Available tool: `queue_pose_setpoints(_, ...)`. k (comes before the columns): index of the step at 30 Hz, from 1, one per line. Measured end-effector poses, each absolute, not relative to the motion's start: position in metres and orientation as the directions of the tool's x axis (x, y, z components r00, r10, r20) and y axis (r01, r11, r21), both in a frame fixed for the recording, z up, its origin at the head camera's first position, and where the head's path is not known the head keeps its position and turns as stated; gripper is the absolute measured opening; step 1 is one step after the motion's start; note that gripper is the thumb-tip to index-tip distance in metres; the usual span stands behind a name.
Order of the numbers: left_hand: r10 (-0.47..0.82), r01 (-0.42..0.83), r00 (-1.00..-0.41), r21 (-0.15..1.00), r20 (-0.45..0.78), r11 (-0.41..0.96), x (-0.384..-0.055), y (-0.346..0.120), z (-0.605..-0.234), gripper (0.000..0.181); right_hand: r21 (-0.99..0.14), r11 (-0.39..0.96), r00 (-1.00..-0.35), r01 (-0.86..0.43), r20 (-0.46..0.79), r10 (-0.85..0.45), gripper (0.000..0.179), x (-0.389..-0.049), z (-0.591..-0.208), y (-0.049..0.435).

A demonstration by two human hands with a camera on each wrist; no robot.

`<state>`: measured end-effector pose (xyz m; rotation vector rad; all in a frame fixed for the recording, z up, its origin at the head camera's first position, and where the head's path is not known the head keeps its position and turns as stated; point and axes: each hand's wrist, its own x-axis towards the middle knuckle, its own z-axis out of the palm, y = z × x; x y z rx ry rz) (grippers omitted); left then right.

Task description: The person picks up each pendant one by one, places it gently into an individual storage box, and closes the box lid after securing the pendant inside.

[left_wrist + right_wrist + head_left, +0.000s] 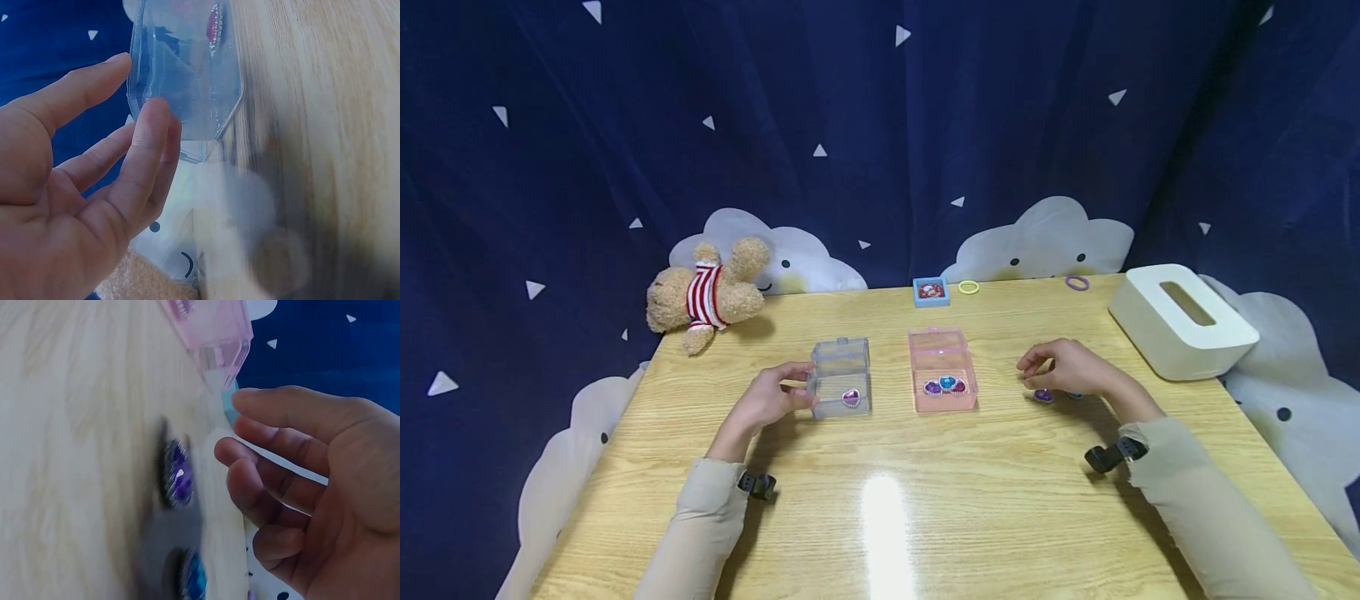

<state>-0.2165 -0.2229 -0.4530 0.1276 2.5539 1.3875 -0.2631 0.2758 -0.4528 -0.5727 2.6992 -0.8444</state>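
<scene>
My left hand (767,398) rests its fingertips against the left side of a small clear bluish box (841,360), whose lid is up. One pink jewel (851,398) with a beaded silver rim lies inside that box. Beside it stands a pink see-through box (938,403), also with its lid raised, holding a purple, a blue (947,383) and a red jewel. Over on the right, my right hand (1067,367) hovers with loosely bent fingers and nothing between them. Below it on the table are a purple jewel (179,475) and a blue jewel (195,575).
A teddy bear (703,296) in a striped top lies at the back left. Along the back edge are a small blue square box (931,292), a yellow ring (968,282) and a purple ring (1077,277). A white tissue box (1180,325) stands at the right edge.
</scene>
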Motion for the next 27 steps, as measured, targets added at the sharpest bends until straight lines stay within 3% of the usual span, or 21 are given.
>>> queue_pose_setpoints(18,0.185,-0.029,-0.970,0.834,-0.156,0.551,-0.216,-0.223,-0.453,0.064,-0.530,0.798,-0.885,-0.287,-0.173,-0.433,0.033,-0.256,-0.469,0.292)
queue_pose_setpoints(27,0.207,-0.030,-0.964,0.844,-0.165,0.535,-0.198,-0.211,-0.416,0.060,-0.489,0.813,-0.886,-0.316,-0.155,-0.437,0.028,-0.257,-0.472,0.294)
